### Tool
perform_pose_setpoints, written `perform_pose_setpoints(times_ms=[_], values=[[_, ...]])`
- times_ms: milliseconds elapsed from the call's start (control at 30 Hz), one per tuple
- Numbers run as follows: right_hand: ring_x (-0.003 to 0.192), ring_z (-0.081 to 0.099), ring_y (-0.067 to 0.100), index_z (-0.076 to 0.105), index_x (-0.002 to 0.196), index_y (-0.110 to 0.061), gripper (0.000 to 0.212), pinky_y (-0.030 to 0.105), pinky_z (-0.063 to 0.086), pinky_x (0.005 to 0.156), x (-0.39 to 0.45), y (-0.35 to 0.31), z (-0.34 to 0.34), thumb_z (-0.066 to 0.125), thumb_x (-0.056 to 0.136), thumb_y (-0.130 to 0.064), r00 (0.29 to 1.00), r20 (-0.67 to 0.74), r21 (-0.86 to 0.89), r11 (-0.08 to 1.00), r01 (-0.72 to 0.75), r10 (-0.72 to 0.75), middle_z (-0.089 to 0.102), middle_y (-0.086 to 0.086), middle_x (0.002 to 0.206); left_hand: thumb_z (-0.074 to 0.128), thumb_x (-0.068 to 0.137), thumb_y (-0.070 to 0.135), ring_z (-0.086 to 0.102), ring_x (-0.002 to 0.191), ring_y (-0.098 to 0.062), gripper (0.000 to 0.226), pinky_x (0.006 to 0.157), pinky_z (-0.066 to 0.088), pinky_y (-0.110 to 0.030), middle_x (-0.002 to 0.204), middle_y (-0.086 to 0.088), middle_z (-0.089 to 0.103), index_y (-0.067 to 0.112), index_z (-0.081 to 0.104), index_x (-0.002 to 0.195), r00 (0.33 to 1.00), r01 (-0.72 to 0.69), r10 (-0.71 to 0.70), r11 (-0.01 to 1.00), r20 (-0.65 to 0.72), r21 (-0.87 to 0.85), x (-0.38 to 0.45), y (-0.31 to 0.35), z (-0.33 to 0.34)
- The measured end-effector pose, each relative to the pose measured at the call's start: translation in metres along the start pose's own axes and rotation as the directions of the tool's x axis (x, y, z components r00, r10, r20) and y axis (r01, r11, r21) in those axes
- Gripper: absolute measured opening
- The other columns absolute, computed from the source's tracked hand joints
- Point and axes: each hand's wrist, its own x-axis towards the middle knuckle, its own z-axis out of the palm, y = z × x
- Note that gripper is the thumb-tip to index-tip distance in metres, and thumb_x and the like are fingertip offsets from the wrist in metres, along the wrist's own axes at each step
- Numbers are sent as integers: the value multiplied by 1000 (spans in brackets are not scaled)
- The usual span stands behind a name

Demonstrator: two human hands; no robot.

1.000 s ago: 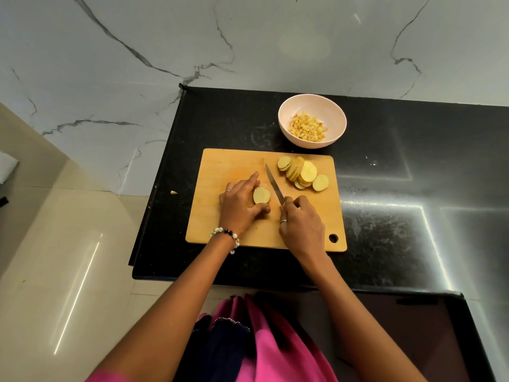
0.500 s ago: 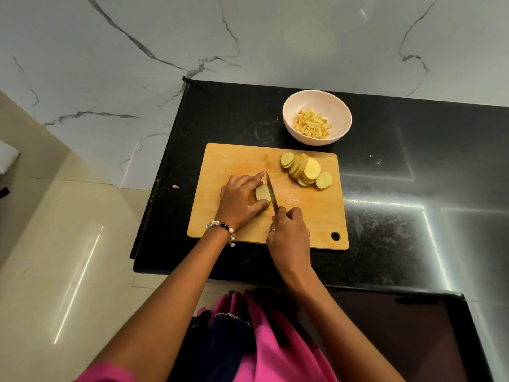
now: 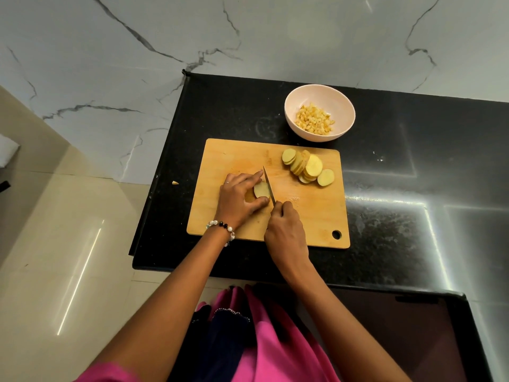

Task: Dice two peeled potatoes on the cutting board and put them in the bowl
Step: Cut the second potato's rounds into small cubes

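Observation:
A wooden cutting board [image 3: 234,155] lies on the black counter. My left hand [image 3: 238,199] grips a stub of peeled potato [image 3: 261,189] near the board's middle, cut face turned right. My right hand [image 3: 285,230] holds a knife [image 3: 269,186] by its handle, the blade standing right against that cut face. A heap of round potato slices [image 3: 307,168] sits at the board's far right part. Behind the board, a pale pink bowl [image 3: 343,106] holds diced potato [image 3: 314,122].
The black counter [image 3: 399,188] runs to the right, with its left edge close to the board and a marble wall behind. A small potato scrap [image 3: 175,183] lies near the counter's left edge. Pink clothing is below the hands.
The knife has shifted left from beside the potato stub to right against its cut face. My left hand still grips the stub. Slices and bowl have not moved.

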Motion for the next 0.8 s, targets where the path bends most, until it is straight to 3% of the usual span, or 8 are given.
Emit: perform_pose_setpoints(times_ms=[67, 167, 300, 400, 567, 800], values=[[74, 55, 33, 57, 110, 15, 35, 34, 50, 57, 3, -2, 2, 53, 75, 11, 999, 5, -49, 998, 35, -35, 55, 22, 92, 63, 68, 51, 52, 95, -24, 67, 81, 45, -37, 107, -1, 68, 18, 60, 126, 1000, -6, 6, 1000, -21, 1, 0, 0, 1], [65, 54, 29, 60, 99, 14, 32, 30, 47, 50, -4, 1, 2, 57, 67, 13, 999, -21, -61, 998, 23, -24, 54, 20, 83, 60, 69, 53, 53, 93, -26, 66, 79, 45, -36, 106, -3, 68, 17, 62, 124, 998, -26, 26, 1000, -52, 12, -2, -2, 5], [61, 53, 30, 58, 93, 10, 26, 31, 44, 45, -22, 10, 0, 49, 68, 12, 1000, -9, -31, 999, 17, -17, 53, 19, 80, 76, 70, 39, 53, 96, -26, 62, 82, 42, -32, 108, -4, 67, 16, 61, 126, 998, -25, 27, 999, -60, 24, -2, -6, 6], [72, 56, 35, 58, 104, 10, 27, 37, 45, 54, -19, 14, -5, 54, 77, 9, 1000, 5, 17, 999, -29, 29, 55, 20, 91, 79, 72, 33, 51, 100, -24, 63, 84, 37, -26, 112, -3, 66, 16, 58, 129, 999, -11, 12, 1000, -46, 7, -3, -4, 5], [90, 55, 33, 48, 128, 5, 36, 37, 46, 75, -10, 15, -14, 42, 93, -3, 1000, 14, 34, 999, -7, 7, 51, 18, 111, 78, 73, 33, 50, 103, -19, 65, 85, 33, -21, 115, 1, 66, 18, 54, 132, 1000, 3, -3, 1000, -30, -19, -3, -3, 0], [95, 53, 33, 40, 134, 5, 40, 35, 44, 76, -10, 5, -15, 37, 95, -2, 998, 69, 19, 1000, -5, 4, 47, 17, 116, 79, 71, 31, 51, 102, -18, 66, 86, 36, -21, 113, 2, 67, 18, 55, 131, 999, 13, -15, 999, -38, -47, -2, -3, -1]])
